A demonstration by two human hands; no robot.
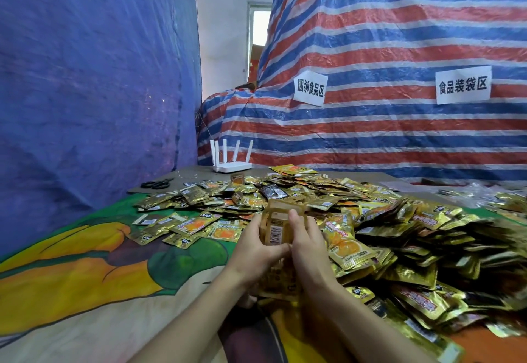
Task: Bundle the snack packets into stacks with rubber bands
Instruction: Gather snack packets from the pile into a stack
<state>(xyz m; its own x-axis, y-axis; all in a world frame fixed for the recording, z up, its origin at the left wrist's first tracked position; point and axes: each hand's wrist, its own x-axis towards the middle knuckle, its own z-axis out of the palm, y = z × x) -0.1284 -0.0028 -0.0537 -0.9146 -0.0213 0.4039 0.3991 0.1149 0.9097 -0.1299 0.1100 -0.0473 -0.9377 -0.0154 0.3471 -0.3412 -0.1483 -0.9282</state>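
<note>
A stack of gold snack packets [276,227] stands upright between both hands, its barcoded back facing me. My left hand [253,251] grips the stack's left side, thumb across its lower front. My right hand [306,244] grips the right side with fingers curled over the top edge. No rubber band is plainly visible on the stack. A big heap of loose gold and orange packets [385,220] covers the table behind and to the right of the hands.
A colourful printed cloth [99,248] covers the table on the left. Black scissors [156,183] and a white router [232,166] lie at the far edge. A blue tarp [85,77] hangs left, a striped tarp [399,134] with paper labels behind.
</note>
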